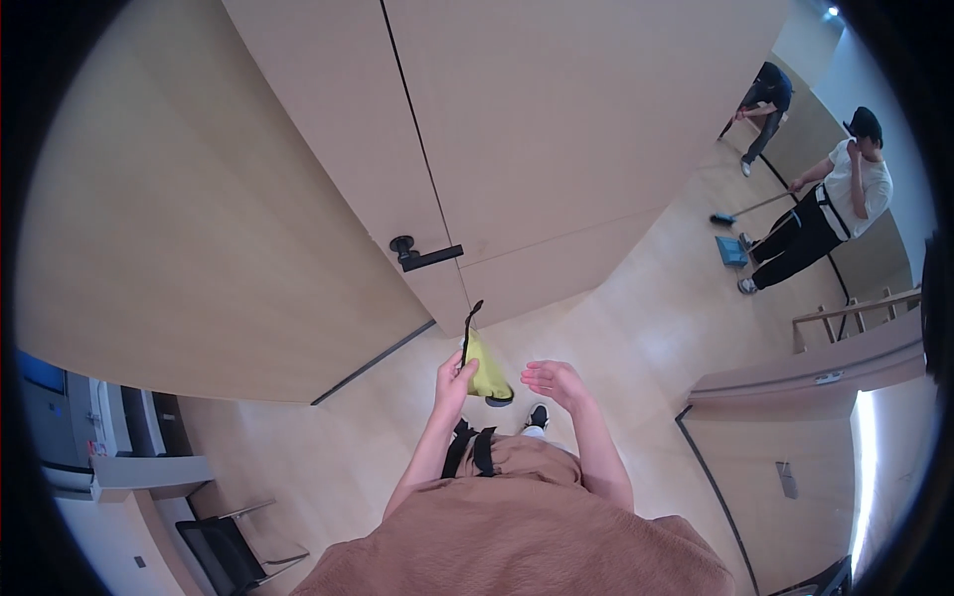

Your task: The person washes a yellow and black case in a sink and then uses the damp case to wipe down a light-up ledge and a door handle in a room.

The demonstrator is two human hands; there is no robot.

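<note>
My left hand (453,385) is closed on the near left side of a yellow-green item with black trim (485,370). It looks like a limp cloth or pouch; its exact kind does not show. A thin black strap-like end sticks up from its top, and a dark rounded edge hangs at its bottom. To the right of it, a short gap away, my right hand (556,383) is held out with straight fingers pointing at it and nothing in them. Ahead stands a pale wooden door (537,129) with a black lever handle (427,254).
A wood-panelled wall (219,228) runs along the left. At the far right one person (840,199) holds a broom (723,219) and a blue dustpan (731,251); another person (765,104) bends behind. A black chair (221,554) stands at the lower left, a door frame (785,368) at the right.
</note>
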